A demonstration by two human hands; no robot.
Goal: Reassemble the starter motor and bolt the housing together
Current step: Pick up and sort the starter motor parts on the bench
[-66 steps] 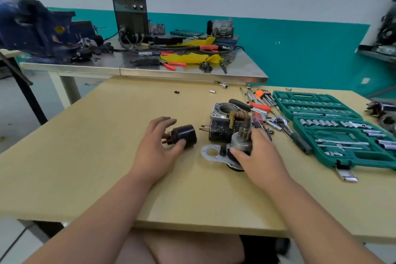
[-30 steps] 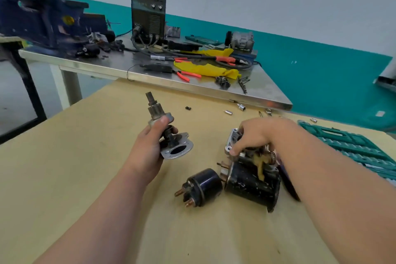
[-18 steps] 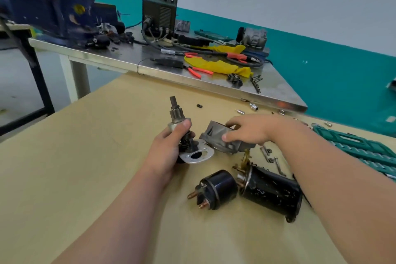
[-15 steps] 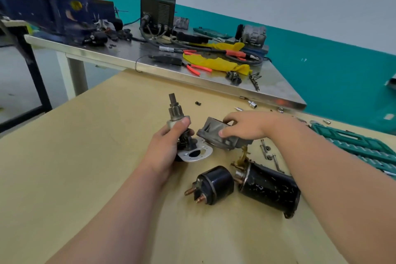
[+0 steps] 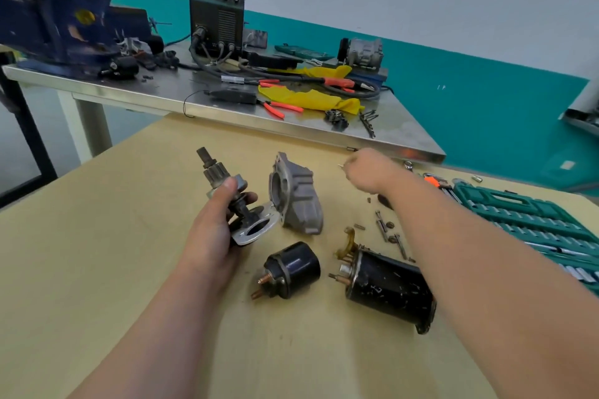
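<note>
Just left of the housing (image 5: 298,194), the left hand (image 5: 210,233) has the pinion shaft (image 5: 220,178) in a fist. The thumb is up on the collar, the fingers are wrapped round the stem, and the gear end points up and away. The plate (image 5: 256,230) at the shaft's lower end sits right up against the housing's near-left edge, though I can't tell if they actually touch. The housing itself stands on the table (image 5: 97,269) with its round opening facing left toward the shaft.

The right hand (image 5: 366,172) is off to the housing's right and a bit further back, clear of it. The fingers look curled in and there might be something tiny at the tips, but it's motion-blurred, so I can't tell whether it's holding anything.

In front of the housing the solenoid (image 5: 291,269) lies on its side, copper terminals pointing front-left. Front-right of the housing is the motor body (image 5: 389,288), also lying down, its terminal end turned toward the solenoid. The two are near each other but apart. Right of the housing, loose bolts (image 5: 382,227) and small bits are scattered beside the right forearm. Far right of it — an open green socket set (image 5: 525,220). Behind the housing there's a steel bench (image 5: 162,91) with a welder (image 5: 216,10), a blue vise (image 5: 48,19), a yellow cloth (image 5: 311,99) and red-handled pliers (image 5: 282,107).
</note>
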